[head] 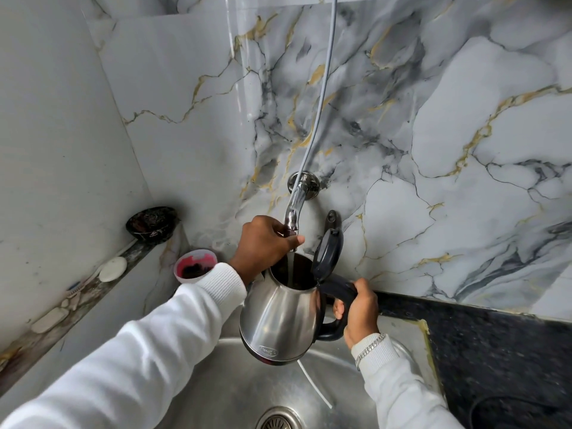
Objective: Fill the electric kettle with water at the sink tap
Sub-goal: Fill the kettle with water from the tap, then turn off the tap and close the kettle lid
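The steel kettle point(280, 317) hangs over the sink point(235, 394) under the running tap point(294, 212), lid up. The right hand point(359, 311) is closed around its black handle (the sensible hold, since the polished body looks slippery), and the kettle will likely grow heavier as it fills. The left hand point(263, 246) is closed on the tap's end.

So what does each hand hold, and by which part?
The right hand holds the kettle by its black handle; the left hand grips the tap at its spout end.

One kettle point(280, 317), one tap point(295, 205), one sink point(235, 388) — two hands point(263, 243) point(360, 308)
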The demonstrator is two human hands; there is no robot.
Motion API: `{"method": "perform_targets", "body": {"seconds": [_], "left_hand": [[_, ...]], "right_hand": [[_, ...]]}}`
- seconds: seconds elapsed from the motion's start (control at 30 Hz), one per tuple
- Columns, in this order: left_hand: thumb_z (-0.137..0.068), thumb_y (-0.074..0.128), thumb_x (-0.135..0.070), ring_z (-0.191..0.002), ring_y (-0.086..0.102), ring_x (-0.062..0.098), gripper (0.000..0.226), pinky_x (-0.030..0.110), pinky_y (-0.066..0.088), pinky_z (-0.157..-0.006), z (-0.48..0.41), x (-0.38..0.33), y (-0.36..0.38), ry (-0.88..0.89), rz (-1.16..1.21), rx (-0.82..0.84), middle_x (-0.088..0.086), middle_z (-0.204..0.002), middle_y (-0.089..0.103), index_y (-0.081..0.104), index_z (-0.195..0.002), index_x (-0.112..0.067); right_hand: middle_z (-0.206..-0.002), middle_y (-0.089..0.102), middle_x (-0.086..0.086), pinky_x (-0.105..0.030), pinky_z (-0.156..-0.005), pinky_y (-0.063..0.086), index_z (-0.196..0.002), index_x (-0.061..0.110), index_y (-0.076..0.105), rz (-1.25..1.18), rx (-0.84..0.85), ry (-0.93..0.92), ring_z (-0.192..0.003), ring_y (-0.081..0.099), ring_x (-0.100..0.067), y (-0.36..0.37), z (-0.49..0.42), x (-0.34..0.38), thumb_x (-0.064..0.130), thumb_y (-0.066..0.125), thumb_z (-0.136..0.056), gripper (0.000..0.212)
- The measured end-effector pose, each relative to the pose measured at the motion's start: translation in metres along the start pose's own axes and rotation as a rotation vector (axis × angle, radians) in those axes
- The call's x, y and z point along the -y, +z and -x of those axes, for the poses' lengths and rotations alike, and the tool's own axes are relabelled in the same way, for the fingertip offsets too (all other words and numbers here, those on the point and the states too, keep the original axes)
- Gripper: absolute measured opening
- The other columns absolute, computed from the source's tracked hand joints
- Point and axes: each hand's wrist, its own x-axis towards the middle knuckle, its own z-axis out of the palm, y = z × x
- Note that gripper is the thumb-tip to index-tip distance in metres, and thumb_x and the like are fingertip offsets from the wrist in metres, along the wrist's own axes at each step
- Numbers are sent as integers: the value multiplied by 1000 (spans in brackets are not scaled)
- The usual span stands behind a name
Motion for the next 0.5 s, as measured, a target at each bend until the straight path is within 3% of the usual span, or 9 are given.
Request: {"method": "perform_targets", "body": {"seconds": [0.17,0.3,0.43,0.5], "left_hand": [[-54,92,-34,-63,69,20,38,35,58,-68,-7,3,1,-87,163,-1,6,-64,73,65,-62,-9],[-47,93,-38,-45,53,4,45,15,42,-43,-7,1,12,-88,136,-127,-3,-53,60,55,-56,-15],[-55,90,-38,-63,59,15,42,27,46,-57,-3,-4,13,-97,83,-136,0,-64,63,57,-66,-13],[-68,83,-36,-78,64,21,37,29,47,-67,9,-9,13,-67,55,-163,5,-78,69,63,-84,-9]], "right_hand": [[-36,36,-6,-28,-41,21,-48,9,41,30,-9,-4,-34,29,-19,-5,0,-2,17,36,-87,40],[-35,35,-6,-28,-40,20,-47,10,41,20,-14,-11,-32,28,-18,-5,0,-1,15,36,-85,38],[-34,35,-6,-26,-39,20,-48,9,42,33,-13,-13,-31,29,-17,-7,2,0,14,36,-86,39],[-34,35,-7,-26,-39,21,-47,9,41,41,-10,-24,-31,29,-18,-10,5,0,15,37,-86,39]]}}
